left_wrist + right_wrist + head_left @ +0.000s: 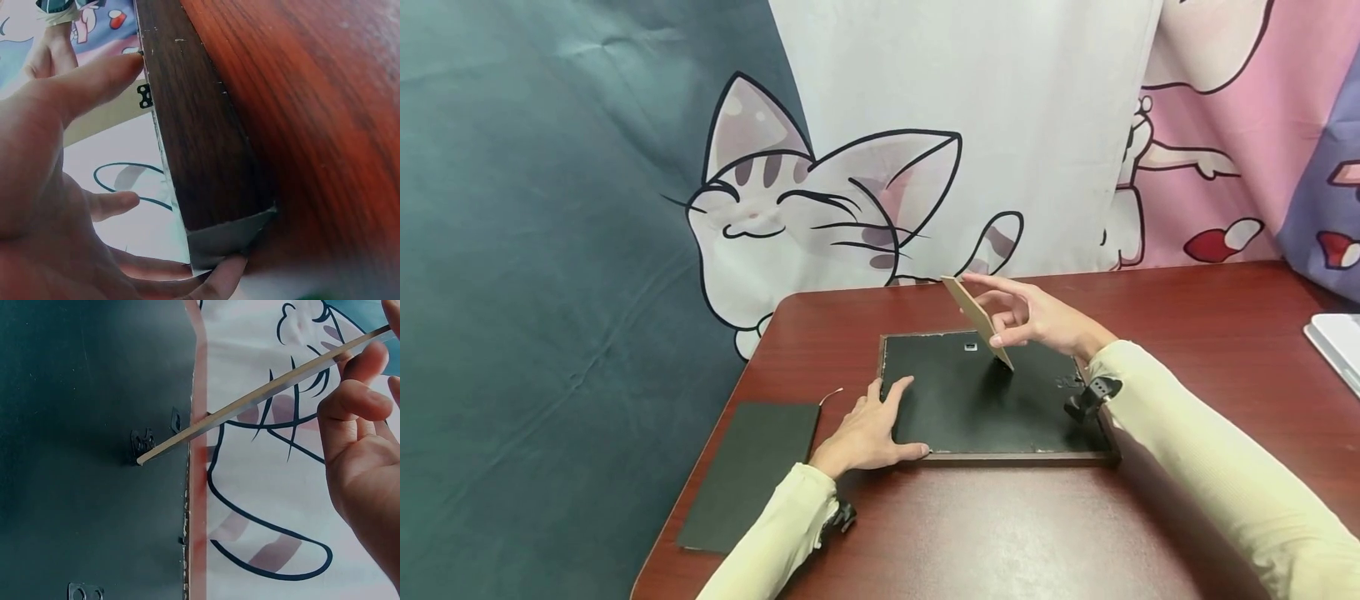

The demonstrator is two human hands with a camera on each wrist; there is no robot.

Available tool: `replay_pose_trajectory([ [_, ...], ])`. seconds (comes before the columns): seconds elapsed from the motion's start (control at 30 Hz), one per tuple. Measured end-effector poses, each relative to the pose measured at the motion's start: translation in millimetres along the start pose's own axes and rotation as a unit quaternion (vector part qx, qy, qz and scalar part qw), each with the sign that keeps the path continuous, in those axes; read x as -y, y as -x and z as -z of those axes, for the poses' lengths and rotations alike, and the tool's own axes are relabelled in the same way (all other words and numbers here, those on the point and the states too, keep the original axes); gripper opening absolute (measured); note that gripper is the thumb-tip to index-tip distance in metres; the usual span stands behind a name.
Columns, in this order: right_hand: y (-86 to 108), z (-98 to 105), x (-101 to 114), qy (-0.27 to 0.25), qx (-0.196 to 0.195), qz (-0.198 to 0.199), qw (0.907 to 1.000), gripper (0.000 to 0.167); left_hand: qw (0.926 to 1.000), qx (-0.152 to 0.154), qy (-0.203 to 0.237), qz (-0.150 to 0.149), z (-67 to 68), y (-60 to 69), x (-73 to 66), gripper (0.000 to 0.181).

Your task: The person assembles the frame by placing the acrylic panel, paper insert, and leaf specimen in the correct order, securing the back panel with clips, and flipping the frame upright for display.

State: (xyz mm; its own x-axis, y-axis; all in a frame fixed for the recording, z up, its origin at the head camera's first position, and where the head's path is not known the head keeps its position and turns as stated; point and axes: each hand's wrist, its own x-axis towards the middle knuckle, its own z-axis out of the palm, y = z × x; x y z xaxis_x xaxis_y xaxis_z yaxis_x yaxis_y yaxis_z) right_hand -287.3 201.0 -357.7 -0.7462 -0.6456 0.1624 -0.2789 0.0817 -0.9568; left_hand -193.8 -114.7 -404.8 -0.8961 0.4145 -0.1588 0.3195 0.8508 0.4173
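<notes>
A picture frame (pixel 1000 457) lies face down, its dark backing (pixel 955 408) upward. A thin tan easel stand (pixel 973 317) tilts up from the backing, seen edge-on in the right wrist view near a black metal hinge (pixel 142 445). At the stand, my right hand (pixel 1033 317) holds it, index finger by its top and thumb lower down; the other fingers are bent. My left hand (pixel 868 429) rests spread at the near left corner of the frame. In the left wrist view its thumb (pixel 106 78) touches the wooden rim (pixel 194 125), with other fingertips at the corner.
A dark, flat, book-like item (pixel 752 467) with a thin cord lies left on the red-brown table (pixel 1015 533). A white object (pixel 1337 346) sits at the right edge. Behind the table hangs a cartoon cat curtain (pixel 820 217).
</notes>
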Motion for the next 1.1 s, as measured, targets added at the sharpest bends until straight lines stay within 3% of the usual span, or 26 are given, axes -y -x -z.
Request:
replay_pose_trajectory([
  [0.3,1.3,-1,1,0.000,-0.006,-0.008,0.9999,0.093,1.0000,0.002,0.002,-0.002,1.0,-1.9,0.1,0.102],
  [0.5,1.7,-1,1,-0.003,-0.008,-0.017,0.9998,0.093,0.9996,-0.002,-0.013,0.024,-1.6,-4.3,-4.1,0.108],
  [0.67,2.0,0,1,-0.005,-0.011,-0.017,0.9998,0.091,0.9983,-0.007,-0.044,0.038,0.9,-7.9,-11.8,0.108],
  [0.9,3.8,1,0,0.022,-0.034,-0.022,0.9990,0.088,0.9947,-0.001,-0.096,0.035,5.1,-15.8,-21.5,0.100],
  [1.1,5.2,-1,1,0.021,-0.038,-0.014,0.9990,0.084,0.9962,-0.016,-0.064,0.057,0.9,-22.4,-19.2,0.102],
])
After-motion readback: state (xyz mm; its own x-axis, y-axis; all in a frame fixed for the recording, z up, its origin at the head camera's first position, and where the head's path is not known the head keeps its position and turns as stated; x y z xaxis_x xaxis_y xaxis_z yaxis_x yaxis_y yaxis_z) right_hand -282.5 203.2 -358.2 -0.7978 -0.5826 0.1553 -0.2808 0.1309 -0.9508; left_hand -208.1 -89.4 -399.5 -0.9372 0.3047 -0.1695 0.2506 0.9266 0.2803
